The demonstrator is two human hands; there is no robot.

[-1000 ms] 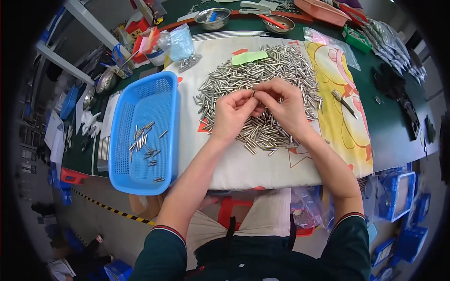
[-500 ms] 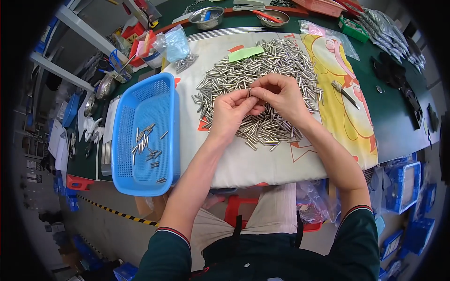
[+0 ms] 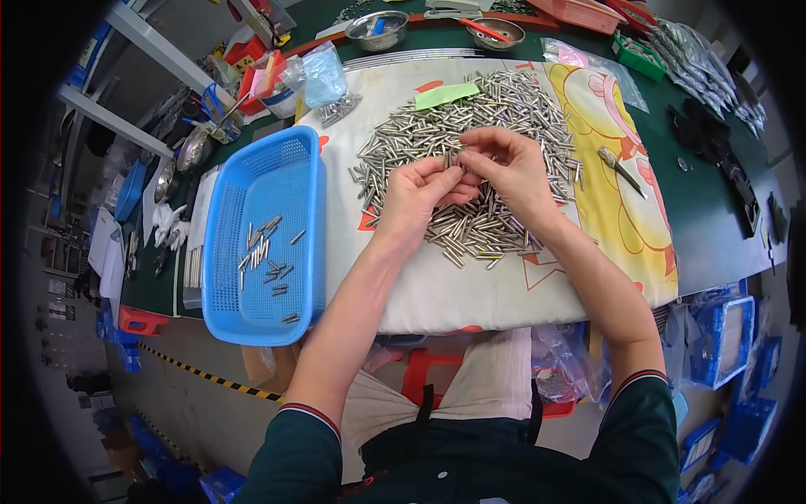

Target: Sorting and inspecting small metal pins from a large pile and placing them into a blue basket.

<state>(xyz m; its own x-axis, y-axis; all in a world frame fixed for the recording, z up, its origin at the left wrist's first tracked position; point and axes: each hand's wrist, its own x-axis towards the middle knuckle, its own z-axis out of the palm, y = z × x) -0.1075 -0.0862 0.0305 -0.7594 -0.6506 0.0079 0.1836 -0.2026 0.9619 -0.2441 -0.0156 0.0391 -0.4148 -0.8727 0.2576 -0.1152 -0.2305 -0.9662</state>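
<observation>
Head-worn, the single fisheye view looks steeply down from close above the counter's near edge, facing its far edge, taking in floor beyond the near edge.

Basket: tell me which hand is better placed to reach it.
Left, probably: the left hand is nearer the basket on that side, while the right hand is farther off, over the pins.

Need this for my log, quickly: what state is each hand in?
Left hand: closed, seemingly on a metal pin.
Right hand: curled, but cannot tell if holding anything.
</observation>
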